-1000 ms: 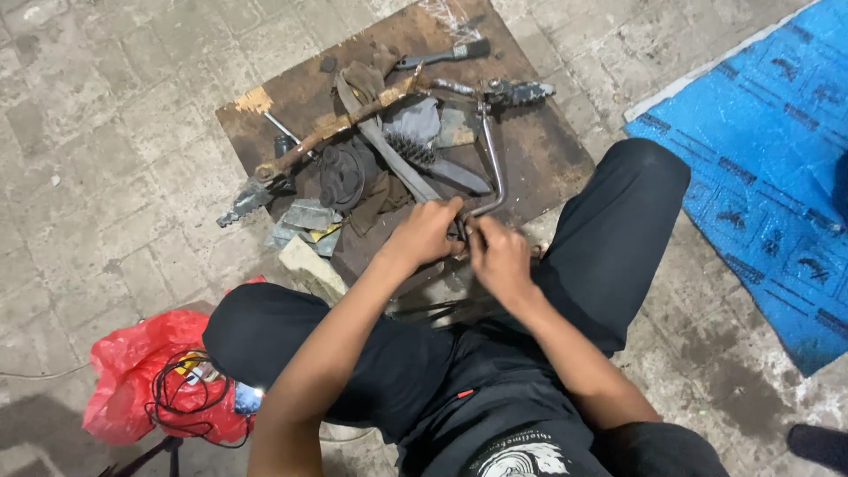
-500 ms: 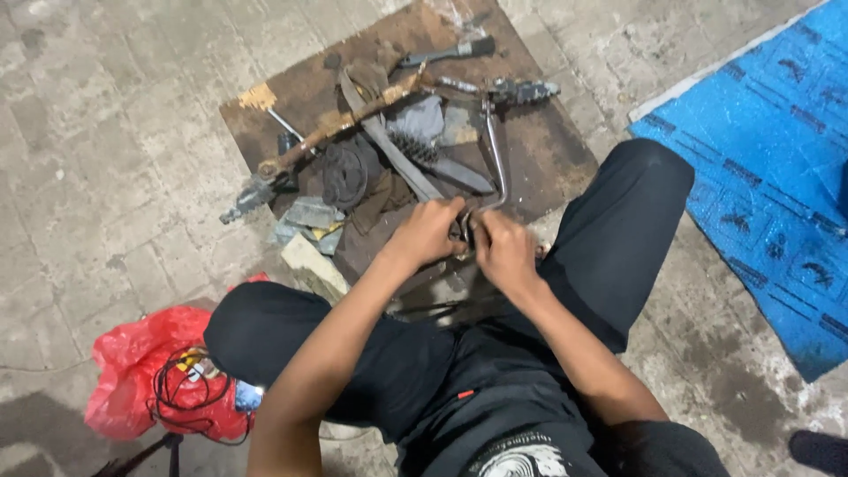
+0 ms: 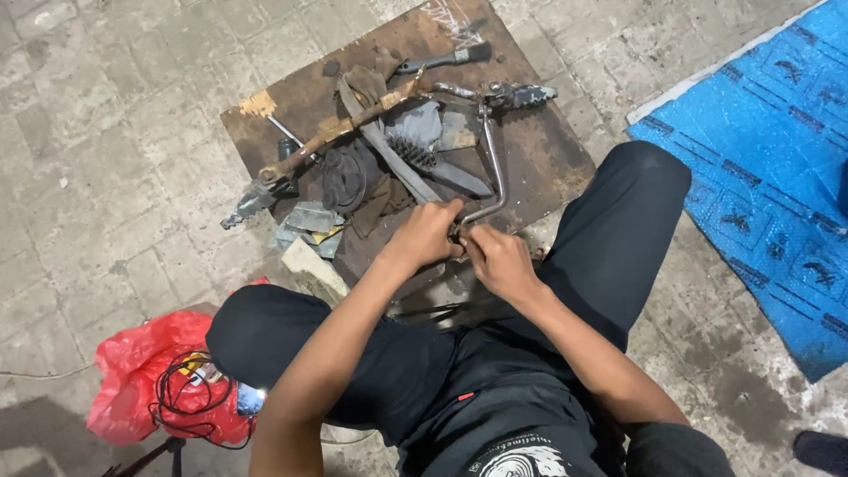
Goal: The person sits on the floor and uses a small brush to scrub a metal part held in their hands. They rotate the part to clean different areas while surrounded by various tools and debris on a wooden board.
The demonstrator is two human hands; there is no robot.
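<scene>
— What's lying far left?

— A red plastic bag point(image 3: 132, 371) with black cables on the paved floor. Then a brown board point(image 3: 548, 150) carrying a rusty bar point(image 3: 340, 128), a wire brush point(image 3: 415, 152) and a dark-handled tool point(image 3: 442, 58).

— And the hands?

— The left hand point(image 3: 428, 234) has its fingers clamped on the near end of the bent metal lever point(image 3: 493, 168). The right hand point(image 3: 495, 259) pinches something small at that same joint, probably a fastener; it's hidden. The step looks like working the lever's end; any further turn needs the left hand's grip steady.
</scene>
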